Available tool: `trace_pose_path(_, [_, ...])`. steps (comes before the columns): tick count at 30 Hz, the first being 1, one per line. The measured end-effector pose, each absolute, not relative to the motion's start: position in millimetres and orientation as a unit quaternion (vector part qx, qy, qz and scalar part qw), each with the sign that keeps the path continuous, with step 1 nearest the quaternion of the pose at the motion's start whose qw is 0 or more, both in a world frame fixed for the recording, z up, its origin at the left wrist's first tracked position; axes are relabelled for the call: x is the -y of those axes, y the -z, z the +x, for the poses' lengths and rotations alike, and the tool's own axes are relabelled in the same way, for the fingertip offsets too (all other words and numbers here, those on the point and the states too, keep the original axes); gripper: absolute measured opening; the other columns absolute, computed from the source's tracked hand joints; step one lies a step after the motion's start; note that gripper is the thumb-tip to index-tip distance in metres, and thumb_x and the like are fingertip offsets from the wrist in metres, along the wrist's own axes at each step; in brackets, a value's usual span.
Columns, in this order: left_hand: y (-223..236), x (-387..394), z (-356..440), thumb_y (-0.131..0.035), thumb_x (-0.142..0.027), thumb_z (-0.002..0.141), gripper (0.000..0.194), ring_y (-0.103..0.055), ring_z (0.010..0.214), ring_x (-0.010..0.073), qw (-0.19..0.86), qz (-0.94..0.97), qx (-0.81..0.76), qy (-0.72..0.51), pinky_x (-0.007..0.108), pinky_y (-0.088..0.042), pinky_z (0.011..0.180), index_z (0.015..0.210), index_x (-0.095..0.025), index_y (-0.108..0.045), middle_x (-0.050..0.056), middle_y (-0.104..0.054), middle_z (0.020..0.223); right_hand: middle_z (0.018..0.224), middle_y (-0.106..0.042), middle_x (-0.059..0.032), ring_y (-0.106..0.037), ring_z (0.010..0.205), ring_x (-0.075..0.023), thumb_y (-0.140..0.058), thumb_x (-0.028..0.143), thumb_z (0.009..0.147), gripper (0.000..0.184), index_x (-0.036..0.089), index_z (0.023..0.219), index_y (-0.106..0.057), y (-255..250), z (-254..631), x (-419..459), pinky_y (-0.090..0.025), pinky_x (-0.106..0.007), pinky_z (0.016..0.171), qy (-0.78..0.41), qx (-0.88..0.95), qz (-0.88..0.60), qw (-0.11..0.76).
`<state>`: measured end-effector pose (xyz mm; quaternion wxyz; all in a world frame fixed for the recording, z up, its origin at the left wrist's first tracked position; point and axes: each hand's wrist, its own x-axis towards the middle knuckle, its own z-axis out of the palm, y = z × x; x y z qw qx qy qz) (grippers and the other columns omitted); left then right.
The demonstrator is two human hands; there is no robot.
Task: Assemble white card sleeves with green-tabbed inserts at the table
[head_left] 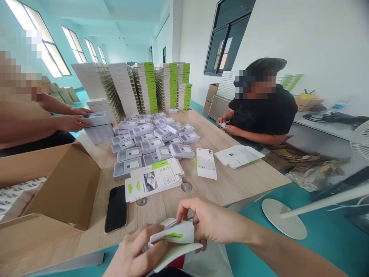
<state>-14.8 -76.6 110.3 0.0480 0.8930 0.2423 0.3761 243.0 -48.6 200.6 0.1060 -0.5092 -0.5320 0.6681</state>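
Note:
At the table's near edge, my two hands hold one white cardboard packaging box [187, 232] with a green hang-hole patch. Its flaps stand partly unfolded toward me. My left hand [141, 250] wraps round its left side, thumb beneath the upper flap. The curled fingers of my right hand [207, 219] grip the far right side at the flaps. Just beyond lies a stack of flat printed boxes [155, 179], white with green. Behind that, several pale lavender plastic trays [151, 145] are heaped. What is inside the held box cannot be seen.
A black phone [116, 209] and an open brown carton [63, 188] are on the left. One white box [206, 163] and more flat boxes [238, 155] lie right. Tall box stacks [144, 86] stand behind. Two people [262, 107] work nearby; a fan base [284, 219] stands right.

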Motion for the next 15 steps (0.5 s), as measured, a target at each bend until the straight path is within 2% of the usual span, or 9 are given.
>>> trace_pose_path(3, [-114.7, 69.3, -11.9, -0.031, -0.025, 0.116, 0.034, -0.076, 0.096, 0.0169, 0.039, 0.908, -0.205, -0.363, 0.026, -0.061, 0.076, 0.133, -0.023, -0.061, 0.01, -0.075, 0.109, 0.067, -0.061, 0.0094, -0.058, 0.055, -0.0064, -0.071, 0.0, 0.074, 0.027, 0.02, 0.09, -0.064, -194.9, 242.9, 52.2, -0.041, -0.014, 0.049, -0.633, 0.553, -0.526, 0.132])
trace_pose_path(6, [-116.1, 63.2, -8.6, -0.046, -0.023, 0.113, 0.028, -0.077, 0.089, 0.0151, 0.021, 0.906, -0.21, -0.368, 0.021, -0.062, 0.069, 0.137, -0.021, -0.06, 0.009, -0.077, 0.107, 0.072, -0.063, 0.0079, -0.069, 0.063, -0.0112, -0.068, 0.011, 0.086, 0.018, 0.022, 0.089, -0.054, -192.9, 245.5, 58.7, -0.052, -0.019, 0.059, -0.607, 0.556, -0.524, 0.218])
trace_pose_path(8, [-113.8, 62.6, -7.9, -0.056, -0.023, 0.109, 0.028, -0.077, 0.083, 0.0148, 0.039, 0.883, -0.238, -0.402, 0.02, -0.062, 0.066, 0.136, -0.02, -0.061, 0.009, -0.077, 0.104, 0.073, -0.063, 0.0075, -0.069, 0.062, -0.0122, -0.07, 0.019, 0.089, 0.023, 0.023, 0.086, -0.048, -192.3, 249.0, 63.1, -0.052, -0.021, 0.059, -0.593, 0.56, -0.518, 0.257])
trace_pose_path(10, [-109.3, 65.9, -8.2, -0.065, -0.029, 0.105, 0.031, -0.078, 0.079, 0.0154, 0.09, 0.857, -0.266, -0.433, 0.02, -0.064, 0.068, 0.135, -0.023, -0.062, 0.007, -0.078, 0.1, 0.066, -0.058, 0.0076, -0.057, 0.056, -0.0094, -0.076, 0.028, 0.087, 0.021, 0.023, 0.084, -0.055, -192.1, 253.3, 66.4, -0.043, -0.019, 0.052, -0.576, 0.585, -0.507, 0.264])
trace_pose_path(12, [-104.1, 73.0, -7.9, -0.074, -0.038, 0.099, 0.035, -0.078, 0.076, 0.0164, 0.176, 0.819, -0.299, -0.457, 0.02, -0.065, 0.067, 0.132, -0.027, -0.065, 0.006, -0.079, 0.1, 0.061, -0.054, 0.0071, -0.045, 0.052, -0.0086, -0.078, 0.04, 0.089, 0.021, 0.021, 0.09, -0.07, -193.0, 257.4, 68.0, -0.036, -0.02, 0.047, -0.57, 0.616, -0.475, 0.264])
trace_pose_path(15, [-98.0, 86.7, -3.9, -0.082, -0.052, 0.091, 0.041, -0.077, 0.078, 0.0176, 0.356, 0.706, -0.366, -0.491, 0.02, -0.063, 0.064, 0.123, -0.029, -0.072, 0.006, -0.079, 0.106, 0.071, -0.066, 0.0012, -0.048, 0.054, -0.0102, -0.07, 0.053, 0.098, 0.035, 0.021, 0.103, -0.083, -197.5, 260.5, 67.3, -0.039, -0.022, 0.05, -0.567, 0.679, -0.404, 0.234])
